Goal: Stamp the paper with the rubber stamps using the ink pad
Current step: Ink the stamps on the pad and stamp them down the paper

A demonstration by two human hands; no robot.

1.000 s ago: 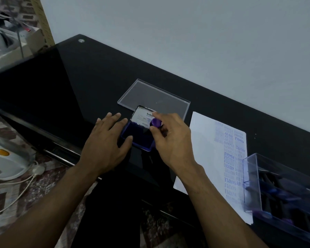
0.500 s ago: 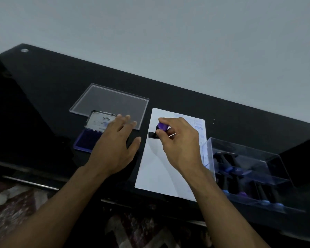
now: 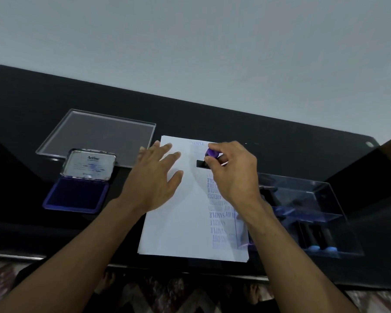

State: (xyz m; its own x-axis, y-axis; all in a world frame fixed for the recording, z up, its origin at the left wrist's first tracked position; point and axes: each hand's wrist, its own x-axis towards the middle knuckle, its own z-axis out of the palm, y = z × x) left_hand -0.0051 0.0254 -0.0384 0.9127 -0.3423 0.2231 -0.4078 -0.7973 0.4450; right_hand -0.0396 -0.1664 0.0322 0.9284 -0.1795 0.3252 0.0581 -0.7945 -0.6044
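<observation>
A white paper lies on the black glass table, with several blue stamped words down its right side. My right hand pinches a rubber stamp with a purple knob and a black base, held at the paper's upper right part. My left hand lies with straight, spread fingers on the paper's upper left edge. The ink pad sits open to the left, blue pad showing, its metal lid raised behind it.
A clear plastic lid lies flat behind the ink pad. A clear plastic box holding several more stamps stands to the right of the paper. The table's front edge runs just below the paper; a wall rises behind the table.
My right hand carried the stamp from the ink pad over to the paper. My left hand left the ink pad and came to rest on the paper's left edge. The camera swung right.
</observation>
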